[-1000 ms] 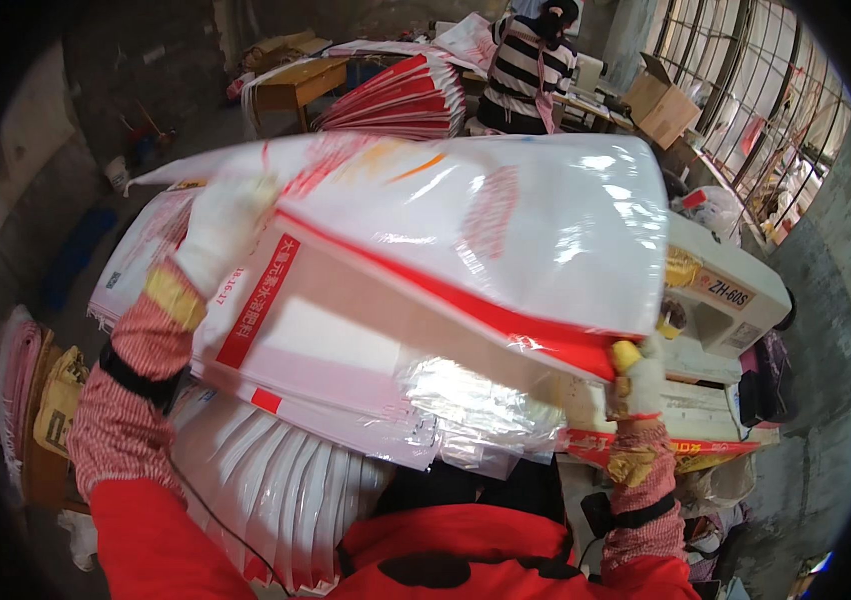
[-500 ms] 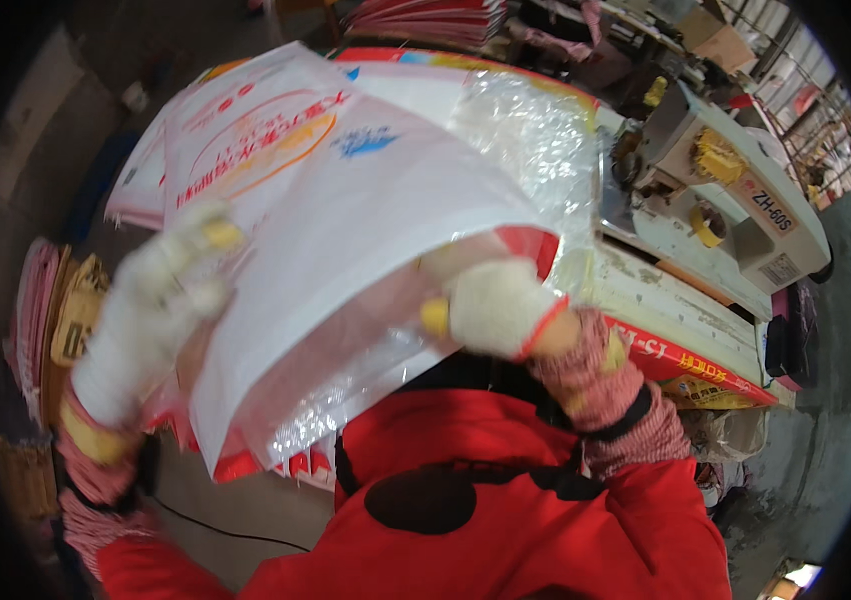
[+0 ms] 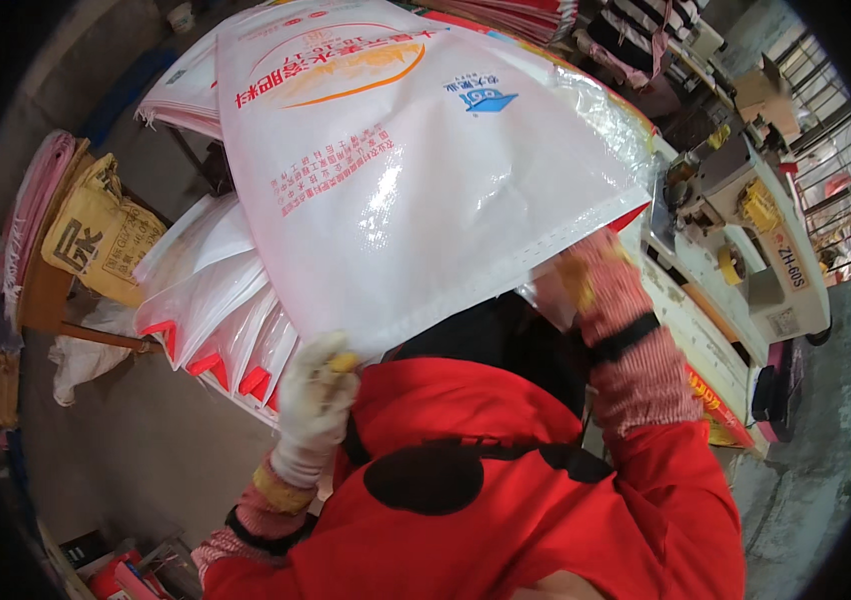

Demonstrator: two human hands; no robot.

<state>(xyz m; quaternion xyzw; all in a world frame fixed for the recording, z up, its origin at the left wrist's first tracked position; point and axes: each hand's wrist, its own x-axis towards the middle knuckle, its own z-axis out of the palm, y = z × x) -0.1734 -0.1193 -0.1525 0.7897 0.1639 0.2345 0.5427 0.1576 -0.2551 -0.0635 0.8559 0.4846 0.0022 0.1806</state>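
Where wht bag (image 3: 416,235) ends, L hand (image 3: 315,400) touches.

Worktable (image 3: 698,335) (scuffed) bears sewing machine (image 3: 786,245), shiny film (image 3: 596,110).

The gloved left hand (image 3: 316,398) is at a white bag's (image 3: 416,215) near corner.

"From where does the view look?"
"From the wearer's head, close above the white bag (image 3: 396,220)."
"Facing which way?"
"Down onto the bag, through a wide fisheye lens."
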